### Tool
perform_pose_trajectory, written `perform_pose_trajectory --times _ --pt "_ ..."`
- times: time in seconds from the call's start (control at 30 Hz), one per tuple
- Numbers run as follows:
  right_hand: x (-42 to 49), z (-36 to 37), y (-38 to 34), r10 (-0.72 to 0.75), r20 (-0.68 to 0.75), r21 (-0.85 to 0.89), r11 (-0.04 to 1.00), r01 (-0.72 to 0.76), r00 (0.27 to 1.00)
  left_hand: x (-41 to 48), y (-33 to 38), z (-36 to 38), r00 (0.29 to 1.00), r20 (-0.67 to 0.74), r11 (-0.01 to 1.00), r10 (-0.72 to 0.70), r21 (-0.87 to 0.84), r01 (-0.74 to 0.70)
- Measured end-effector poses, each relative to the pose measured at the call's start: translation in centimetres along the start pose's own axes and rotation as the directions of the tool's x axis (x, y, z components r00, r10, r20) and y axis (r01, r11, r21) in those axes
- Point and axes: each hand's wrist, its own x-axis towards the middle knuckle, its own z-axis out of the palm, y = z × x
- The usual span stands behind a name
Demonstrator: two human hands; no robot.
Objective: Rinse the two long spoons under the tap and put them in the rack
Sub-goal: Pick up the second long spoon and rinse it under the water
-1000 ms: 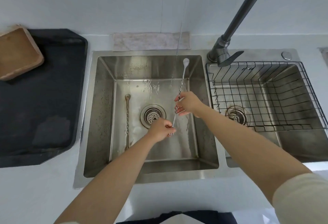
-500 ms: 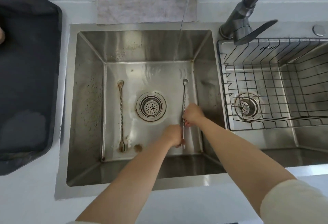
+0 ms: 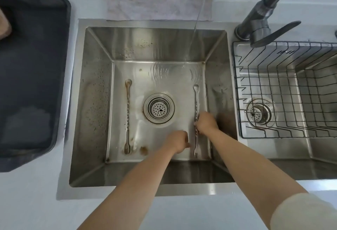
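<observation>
Two long twisted spoons with forked ends lie on the floor of the left sink basin (image 3: 145,23). The stained spoon (image 3: 128,116) lies left of the drain, untouched. The cleaner spoon (image 3: 196,100) lies right of the drain, and my right hand (image 3: 207,123) pinches its handle at the middle. My left hand (image 3: 178,141) is curled just left of that spoon's forked end, a small gap away, holding nothing. The tap (image 3: 259,24) runs a thin stream (image 3: 195,29) that lands at the back of the basin, above the spoons. The wire rack (image 3: 291,91) sits in the right basin.
A drain strainer (image 3: 159,108) lies mid-basin, and a brown smear (image 3: 144,150) sits by the stained spoon's fork. A dark mat (image 3: 31,65) covers the counter at left. A pale cloth (image 3: 156,6) lies behind the sink.
The cleaner spoon went from raised under the stream down to the basin floor. My left hand has let go of its lower end; my right hand stays on the handle.
</observation>
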Motion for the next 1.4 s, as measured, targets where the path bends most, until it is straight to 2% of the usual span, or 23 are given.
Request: perform_pose_trajectory --times 0.17,0.33,0.47,0.53,0.6,0.67,0.8,0.97,1.2,1.4 --pt "-0.8 -1.1 -2.4 -0.045 -0.023 -0.090 0.995 0.043 0.999 -2.9 -3.8 -3.3 0.965 -0.228 0.981 -0.127 -0.172 0.089" --pt "-2.1 -1.1 -8.2 -0.184 0.098 -0.145 0.970 0.197 0.978 -5.3 -7.9 -6.0 0.848 -0.419 0.923 -0.325 -0.336 0.188" --pt "-2.5 1.2 -13.4 -0.284 0.186 -0.068 0.951 0.301 0.941 -5.4 -10.6 -7.6 0.733 -0.485 0.859 -0.477 -0.434 0.272" --pt "-2.4 2.9 -15.4 -0.318 0.208 0.050 0.948 0.315 0.925 -5.1 -11.5 -7.8 0.704 -0.469 0.825 -0.533 -0.474 0.309" --pt "-1.9 4.4 -17.0 -0.336 0.217 0.102 0.942 0.321 0.917 -4.5 -12.2 -7.7 0.695 -0.450 0.808 -0.560 -0.480 0.341" --pt "-1.3 5.6 -18.4 -0.329 0.203 0.073 0.944 0.321 0.922 -3.8 -12.5 -7.6 0.688 -0.453 0.810 -0.567 -0.457 0.367" --pt "-0.7 7.6 -19.9 -0.305 0.086 0.037 0.952 0.303 0.949 -2.6 -13.0 -7.4 0.674 -0.476 0.821 -0.565 -0.406 0.402" --pt "-0.5 8.9 -20.9 -0.269 0.056 -0.003 0.963 0.270 0.961 -1.5 -13.1 -7.3 0.697 -0.483 0.847 -0.530 -0.347 0.403" --pt "-0.7 9.2 -21.9 -0.245 0.118 -0.024 0.968 0.250 0.962 -1.3 -13.2 -7.6 0.731 -0.492 0.879 -0.473 -0.323 0.352" --pt "-1.6 7.4 -21.6 -0.208 0.182 0.116 0.975 0.189 0.961 -2.7 -13.1 -8.6 0.733 -0.517 0.883 -0.441 -0.394 0.254"
